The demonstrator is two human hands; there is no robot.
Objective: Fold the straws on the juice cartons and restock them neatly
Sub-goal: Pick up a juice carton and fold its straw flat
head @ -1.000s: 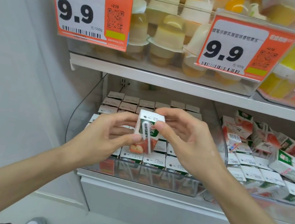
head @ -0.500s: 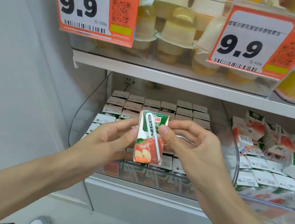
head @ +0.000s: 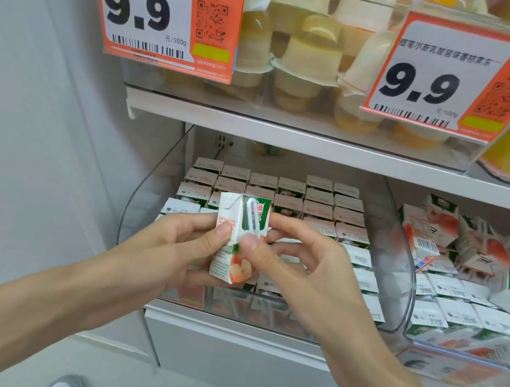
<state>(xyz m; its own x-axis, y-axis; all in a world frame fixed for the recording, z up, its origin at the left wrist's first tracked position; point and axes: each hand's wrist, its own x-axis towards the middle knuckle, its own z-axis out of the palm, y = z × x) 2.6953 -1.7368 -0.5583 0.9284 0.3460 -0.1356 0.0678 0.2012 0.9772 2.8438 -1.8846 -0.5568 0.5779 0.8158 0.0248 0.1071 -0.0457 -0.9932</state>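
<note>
The juice carton (head: 237,246) was coated paperboard, smooth with a faint sheen; its straw (head: 252,217) was smooth white plastic. At twelve o'clock from it, the stacked cartons (head: 318,202) showed matt paper tops. The bin (head: 148,198) around them was clear, glossy hard plastic. Above, the shelf (head: 319,143) looked smooth, white and semi-matt. The jelly cups (head: 312,53) were translucent plastic, and the price cards (head: 148,7) were glossy printed paper.

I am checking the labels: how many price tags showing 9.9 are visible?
2: one price tag at upper left, another at upper right. More may lie beyond the right edge.
</note>
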